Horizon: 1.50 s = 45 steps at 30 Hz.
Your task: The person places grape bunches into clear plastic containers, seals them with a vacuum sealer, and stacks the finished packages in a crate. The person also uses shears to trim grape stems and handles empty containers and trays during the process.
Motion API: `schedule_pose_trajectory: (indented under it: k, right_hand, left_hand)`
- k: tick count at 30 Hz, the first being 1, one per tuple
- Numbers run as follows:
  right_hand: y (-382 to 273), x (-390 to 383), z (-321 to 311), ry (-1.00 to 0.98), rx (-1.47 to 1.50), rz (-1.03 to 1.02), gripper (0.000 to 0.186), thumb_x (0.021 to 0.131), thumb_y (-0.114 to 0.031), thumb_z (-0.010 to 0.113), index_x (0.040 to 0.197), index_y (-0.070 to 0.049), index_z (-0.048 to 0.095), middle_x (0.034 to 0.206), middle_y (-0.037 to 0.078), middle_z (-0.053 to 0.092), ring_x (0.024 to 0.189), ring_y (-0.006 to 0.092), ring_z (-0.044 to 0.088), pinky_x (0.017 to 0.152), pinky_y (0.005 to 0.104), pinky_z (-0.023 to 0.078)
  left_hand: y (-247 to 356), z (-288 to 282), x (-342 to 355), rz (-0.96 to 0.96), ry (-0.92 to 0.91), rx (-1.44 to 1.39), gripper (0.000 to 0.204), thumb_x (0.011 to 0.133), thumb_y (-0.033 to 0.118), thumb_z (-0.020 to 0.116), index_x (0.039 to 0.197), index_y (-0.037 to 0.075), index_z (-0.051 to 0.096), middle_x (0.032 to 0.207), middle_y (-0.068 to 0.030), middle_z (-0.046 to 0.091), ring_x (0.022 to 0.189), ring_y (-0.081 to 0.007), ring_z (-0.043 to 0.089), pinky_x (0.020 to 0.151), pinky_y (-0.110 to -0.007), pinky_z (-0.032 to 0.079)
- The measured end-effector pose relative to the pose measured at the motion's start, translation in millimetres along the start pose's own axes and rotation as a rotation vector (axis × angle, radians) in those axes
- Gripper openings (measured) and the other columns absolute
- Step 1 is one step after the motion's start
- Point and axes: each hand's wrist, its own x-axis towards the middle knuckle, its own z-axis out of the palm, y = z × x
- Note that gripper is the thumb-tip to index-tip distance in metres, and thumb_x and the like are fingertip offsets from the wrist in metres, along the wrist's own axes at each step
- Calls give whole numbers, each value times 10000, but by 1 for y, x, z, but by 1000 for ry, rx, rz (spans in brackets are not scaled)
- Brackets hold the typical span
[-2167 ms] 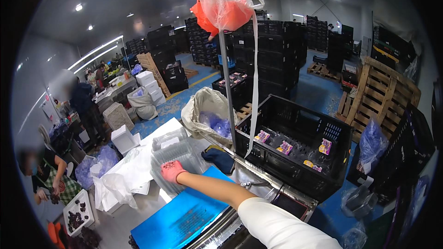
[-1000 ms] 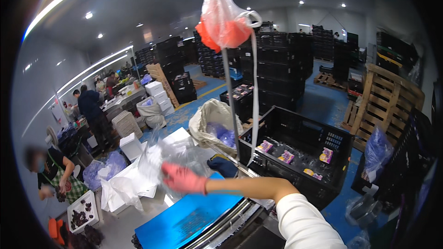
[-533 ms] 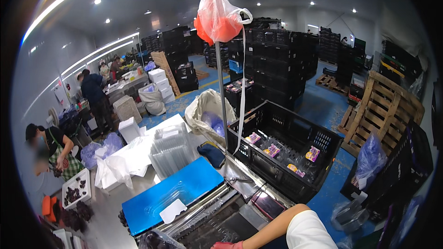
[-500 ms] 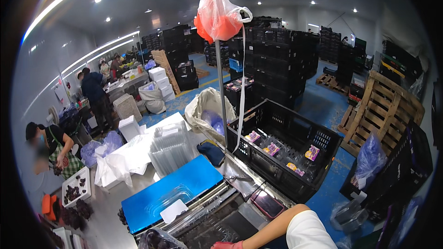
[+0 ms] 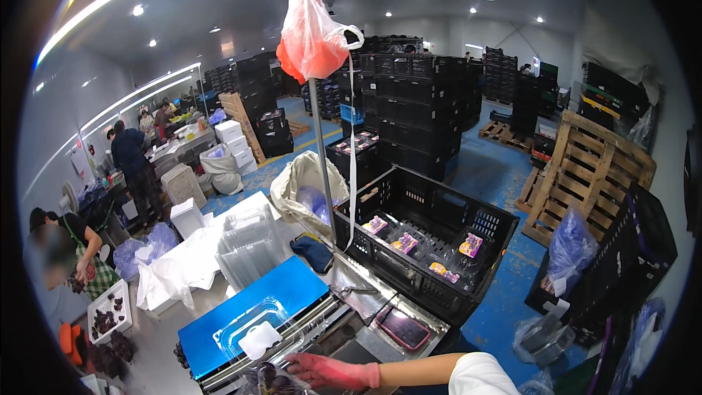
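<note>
My right hand (image 5: pixel 333 371), in a pink-red glove, reaches in from the lower right with its fingers stretched out to the left. Its fingertips are beside a clear-wrapped pack of dark round fruit (image 5: pixel 272 379), cut off by the lower edge; whether they touch cannot be made out. Just beyond is a metal-edged bench unit with a blue flat panel (image 5: pixel 292 289). A white piece of paper or card (image 5: pixel 259 340) lies at the panel's near edge, by a clear rounded-rectangle outline. My left hand is out of view.
A phone (image 5: pixel 404 328) lies right of the panel. Beyond it, a black crate (image 5: pixel 475 289) holds several labelled packs. Clear trays (image 5: pixel 252 245) are stacked behind the panel. A metal pole (image 5: pixel 322 161) carries a hanging bag (image 5: pixel 314 36). At left, a person stands by a white fruit tray (image 5: pixel 93 322).
My right hand has come further into view, up from the lower edge and left toward the wrapped fruit. The whole scene has shifted left as my head turned.
</note>
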Motion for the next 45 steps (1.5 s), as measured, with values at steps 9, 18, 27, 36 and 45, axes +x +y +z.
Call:
schedule_pose_trajectory:
  k: [9, 18, 27, 36, 45]
  right_hand:
    - [-10, -7, 40, 368, 2, -113, 369, 924, -457, 427, 1039, -147, 590, 881, -43, 621, 760, 83, 574, 634, 252, 466]
    - [1, -8, 31, 711, -180, -79, 570, 929, -464, 390, 1372, -118, 296, 1292, 37, 424, 1139, 187, 405, 845, 377, 414]
    - [16, -9, -1, 593, -298, 12, 513, 875, -505, 440, 1177, -109, 318, 786, 72, 514, 442, 150, 410, 398, 317, 371]
    - [-51, -32, 20, 383, -1025, 243, 536, 908, -497, 395, 1096, 4, 427, 1069, 212, 524, 988, 311, 523, 821, 381, 393]
    - [-39, -34, 21, 565, -891, 265, 689, 858, -600, 398, 1132, 32, 394, 1092, 253, 504, 1004, 324, 506, 867, 393, 375]
  left_hand:
    - [-6, -10, -3, -51, 40, 24, 94, 916, 147, 439, 893, 82, 503, 671, 14, 452, 551, -86, 421, 482, -243, 332]
    - [-6, -28, -10, -131, 108, 10, 99, 917, 121, 446, 857, 85, 515, 632, 26, 445, 510, -69, 412, 445, -225, 325]
    - [3, -42, -25, -229, 200, -55, 123, 919, 95, 453, 821, 87, 528, 592, 39, 438, 469, -53, 403, 409, -207, 319]
    - [-38, -69, -6, -105, 96, 346, 202, 897, 193, 542, 722, 97, 512, 557, 37, 447, 420, -58, 369, 380, -216, 289]
    - [-36, -59, 5, 434, 60, 916, 296, 892, 255, 530, 707, 33, 595, 590, -38, 561, 506, -97, 487, 454, -268, 372]
